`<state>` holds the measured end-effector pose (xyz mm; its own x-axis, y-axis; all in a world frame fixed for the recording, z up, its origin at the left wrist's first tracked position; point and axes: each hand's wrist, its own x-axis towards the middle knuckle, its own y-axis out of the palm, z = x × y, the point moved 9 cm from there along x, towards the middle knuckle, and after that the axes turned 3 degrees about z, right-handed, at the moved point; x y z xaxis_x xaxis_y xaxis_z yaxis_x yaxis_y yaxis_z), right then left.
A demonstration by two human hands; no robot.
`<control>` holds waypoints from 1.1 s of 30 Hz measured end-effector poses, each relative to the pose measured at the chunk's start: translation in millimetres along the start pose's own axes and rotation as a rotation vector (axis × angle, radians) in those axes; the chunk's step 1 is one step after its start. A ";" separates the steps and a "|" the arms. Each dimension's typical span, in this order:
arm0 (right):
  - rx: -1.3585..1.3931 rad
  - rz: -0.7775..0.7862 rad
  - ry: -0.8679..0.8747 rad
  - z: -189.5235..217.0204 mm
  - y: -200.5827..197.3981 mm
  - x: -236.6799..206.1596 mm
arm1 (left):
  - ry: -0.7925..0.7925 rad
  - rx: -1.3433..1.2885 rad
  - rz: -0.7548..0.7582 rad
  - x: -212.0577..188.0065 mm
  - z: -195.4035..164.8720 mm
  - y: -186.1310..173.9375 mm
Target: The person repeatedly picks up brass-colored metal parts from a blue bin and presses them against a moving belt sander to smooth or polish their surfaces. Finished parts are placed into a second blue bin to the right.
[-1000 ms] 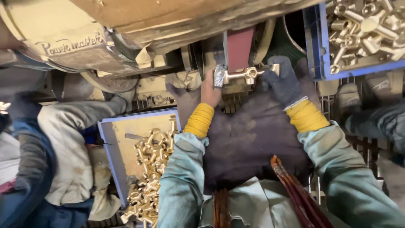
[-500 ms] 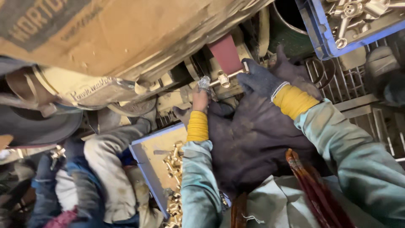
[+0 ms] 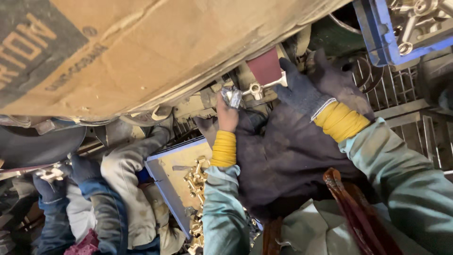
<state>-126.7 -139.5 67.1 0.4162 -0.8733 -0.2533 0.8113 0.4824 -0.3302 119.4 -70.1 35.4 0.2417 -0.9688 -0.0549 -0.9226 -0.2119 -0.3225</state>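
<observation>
Tray (image 3: pixel 163 177): blue rim, heaped brass castings (image 3: pixel 198 177), lower left. Left hand (image 3: pixel 228 112): bare, raised, fingers clenched on the fitting's (image 3: pixel 255 89) foil-wrapped end. Fitting: pale metal, T-shaped, long axis roughly level, pressed to a red-brown sanding belt (image 3: pixel 265 66). Right hand (image 3: pixel 302 92): dark knit glove, yellow cuff, fingers apparently gripping its right stem.

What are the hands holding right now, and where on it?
One brass fitting: left hand grips its near end, gloved right hand its far stem.
</observation>
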 end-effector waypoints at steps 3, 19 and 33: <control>0.075 0.048 0.104 10.8 0.0 4.1 | -0.218 -0.301 0.053 7.9 39.3 13.1; 0.289 0.174 0.193 24.6 9.4 -14.7 | -0.554 -0.235 0.000 4.6 86.2 12.4; 0.444 0.115 0.149 7.5 11.2 4.7 | -0.445 -0.118 -0.124 6.6 74.8 10.7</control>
<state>-112.6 -138.7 69.0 0.4763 -0.7811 -0.4037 0.8740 0.4709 0.1199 133.6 -69.1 -39.1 0.4336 -0.7918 -0.4302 -0.9003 -0.3603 -0.2443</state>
